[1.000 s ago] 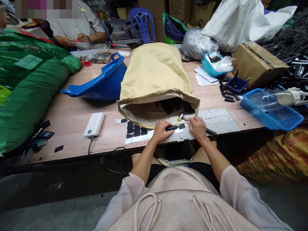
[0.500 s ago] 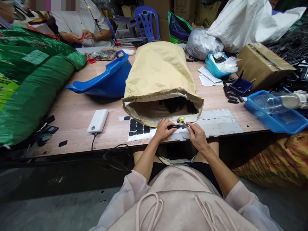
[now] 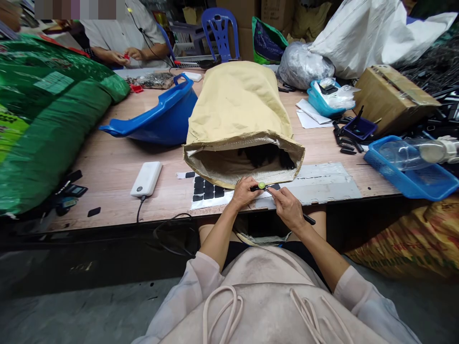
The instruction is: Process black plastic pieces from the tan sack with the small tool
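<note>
My right hand (image 3: 288,206) is closed around a small hammer (image 3: 262,185) with a yellow-green face; its black handle end sticks out behind the hand. My left hand (image 3: 245,192) pinches a slim black part (image 3: 255,188) low over the table edge, and the hammer head is right at that part. Just beyond both hands gapes the mouth of a tan paper sack (image 3: 247,105) lying on its side, with black pieces (image 3: 263,155) inside. Beneath the hands lies a grey-white board (image 3: 322,180), with a sheet of black rounded stickers (image 3: 203,189) to the left.
On the left are a white power bank (image 3: 146,178) with a cable, a blue basin (image 3: 154,122) and a large green sack (image 3: 43,124). To the right stand a blue tray (image 3: 412,177), a cardboard box (image 3: 387,98) and a teal basket (image 3: 324,106). A co-worker's hands (image 3: 125,57) hold something red across the table.
The hammer head has moved left and down onto the black part at my left hand. My right hand has shifted slightly left, and the handle end now shows behind it.
</note>
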### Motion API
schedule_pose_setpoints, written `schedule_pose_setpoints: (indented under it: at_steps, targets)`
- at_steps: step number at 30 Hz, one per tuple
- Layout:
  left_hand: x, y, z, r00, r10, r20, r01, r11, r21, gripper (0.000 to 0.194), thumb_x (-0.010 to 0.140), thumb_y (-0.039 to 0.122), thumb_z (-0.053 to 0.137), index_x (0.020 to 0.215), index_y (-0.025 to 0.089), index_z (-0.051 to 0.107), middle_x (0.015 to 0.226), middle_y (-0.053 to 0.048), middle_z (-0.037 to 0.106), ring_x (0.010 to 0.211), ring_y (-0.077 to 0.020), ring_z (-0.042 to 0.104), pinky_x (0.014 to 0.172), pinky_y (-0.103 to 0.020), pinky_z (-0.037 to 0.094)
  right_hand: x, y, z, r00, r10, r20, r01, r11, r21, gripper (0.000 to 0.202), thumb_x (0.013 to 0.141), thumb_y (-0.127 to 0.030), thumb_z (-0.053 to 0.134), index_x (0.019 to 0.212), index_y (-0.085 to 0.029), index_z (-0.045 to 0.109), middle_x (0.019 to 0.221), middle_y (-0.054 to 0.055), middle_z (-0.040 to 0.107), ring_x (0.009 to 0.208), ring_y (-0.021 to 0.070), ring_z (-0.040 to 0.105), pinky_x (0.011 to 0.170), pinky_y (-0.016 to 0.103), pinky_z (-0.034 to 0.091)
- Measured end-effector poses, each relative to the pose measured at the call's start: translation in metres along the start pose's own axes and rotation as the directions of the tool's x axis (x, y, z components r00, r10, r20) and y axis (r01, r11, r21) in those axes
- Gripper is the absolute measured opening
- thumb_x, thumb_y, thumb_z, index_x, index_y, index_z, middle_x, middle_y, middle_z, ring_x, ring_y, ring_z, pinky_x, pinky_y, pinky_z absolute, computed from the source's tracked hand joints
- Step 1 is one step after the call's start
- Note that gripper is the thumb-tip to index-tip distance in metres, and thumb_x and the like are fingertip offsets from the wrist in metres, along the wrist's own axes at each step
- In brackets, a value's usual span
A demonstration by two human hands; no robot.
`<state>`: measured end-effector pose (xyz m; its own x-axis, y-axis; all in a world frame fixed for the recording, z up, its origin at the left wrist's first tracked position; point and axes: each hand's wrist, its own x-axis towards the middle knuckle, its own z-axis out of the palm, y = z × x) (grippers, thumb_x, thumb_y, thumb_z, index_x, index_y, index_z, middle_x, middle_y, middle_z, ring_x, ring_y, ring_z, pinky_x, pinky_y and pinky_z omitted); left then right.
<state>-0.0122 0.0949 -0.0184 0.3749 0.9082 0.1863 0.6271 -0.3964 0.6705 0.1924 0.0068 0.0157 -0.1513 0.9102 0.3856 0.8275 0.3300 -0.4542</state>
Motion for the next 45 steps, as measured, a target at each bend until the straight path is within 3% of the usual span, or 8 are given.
schedule_pose_setpoints:
  at_steps: [7, 12, 15, 20, 27, 45]
  targets:
    - [0.0, -0.001, 0.001, 1.0, -0.007, -0.004, 0.007, 1.0, -0.015, 0.017, 0.084, 0.029, 0.082, 0.1, 0.025, 0.083, 0.091, -0.003, 0.071, 0.094, -0.0227, 0.061, 0.088, -0.035, 0.046, 0.001, 0.006, -0.008, 0.995, 0.031, -0.097, -0.031, 1.0, 0.0, 0.037, 0.107, -0.026, 0.046, 0.134, -0.028, 0.072, 0.091, 0.004, 0.064, 0.084, 0.0161, 0.064, 0.075, 0.025, 0.049]
    - [0.0, 0.0, 0.001, 1.0, -0.007, -0.02, 0.007, 1.0, -0.016, 0.016, 0.083, 0.029, 0.082, 0.099, 0.024, 0.083, 0.09, -0.003, 0.072, 0.093, -0.0227, 0.062, 0.087, -0.035, 0.047, -0.003, 0.01, -0.006, 0.998, 0.034, -0.049, -0.035, 0.999, -0.013, 0.036, 0.106, -0.024, 0.048, 0.13, -0.029, 0.073, 0.089, 0.003, 0.065, 0.083, 0.0157, 0.064, 0.071, 0.024, 0.048]
    - [0.0, 0.002, 0.0, 1.0, -0.009, -0.015, 0.009, 1.0, -0.006, 0.016, 0.083, 0.029, 0.082, 0.098, 0.025, 0.083, 0.089, -0.003, 0.072, 0.094, -0.0228, 0.062, 0.088, -0.035, 0.048, 0.002, 0.014, -0.008, 0.995, 0.055, -0.083, -0.056, 0.998, -0.014, 0.035, 0.106, -0.027, 0.048, 0.131, -0.027, 0.073, 0.093, 0.004, 0.067, 0.087, 0.0166, 0.065, 0.075, 0.025, 0.049]
    - [-0.002, 0.007, -0.002, 0.999, -0.027, -0.026, 0.028, 1.0, 0.011, 0.015, 0.081, 0.028, 0.079, 0.096, 0.024, 0.081, 0.092, -0.003, 0.073, 0.097, -0.0236, 0.062, 0.093, -0.038, 0.049, 0.023, 0.037, -0.01, 0.985, 0.068, -0.155, -0.084, 0.992, -0.095, 0.034, 0.105, -0.029, 0.049, 0.127, -0.024, 0.074, 0.096, 0.006, 0.067, 0.091, 0.0195, 0.062, 0.08, 0.028, 0.048]
    - [-0.003, 0.014, -0.008, 0.999, -0.039, 0.007, 0.039, 0.999, -0.002, 0.019, 0.073, 0.02, 0.078, 0.092, 0.023, 0.076, 0.094, -0.002, 0.072, 0.097, -0.0246, 0.062, 0.093, -0.038, 0.049, 0.034, 0.072, 0.006, 0.994, 0.062, -0.086, -0.083, 0.963, -0.258, 0.028, 0.099, -0.025, 0.054, 0.114, -0.024, 0.077, 0.092, 0.009, 0.063, 0.089, 0.0235, 0.051, 0.079, 0.034, 0.039]
    - [-0.006, 0.013, -0.008, 0.998, -0.047, 0.036, 0.045, 0.998, 0.048, 0.016, 0.078, 0.029, 0.081, 0.093, 0.024, 0.077, 0.096, -0.003, 0.071, 0.1, -0.0253, 0.06, 0.094, -0.038, 0.046, 0.03, 0.067, 0.012, 0.992, 0.072, -0.101, -0.1, 0.945, -0.312, 0.025, 0.099, -0.029, 0.053, 0.112, -0.023, 0.074, 0.098, 0.009, 0.064, 0.093, 0.0249, 0.049, 0.08, 0.036, 0.035]
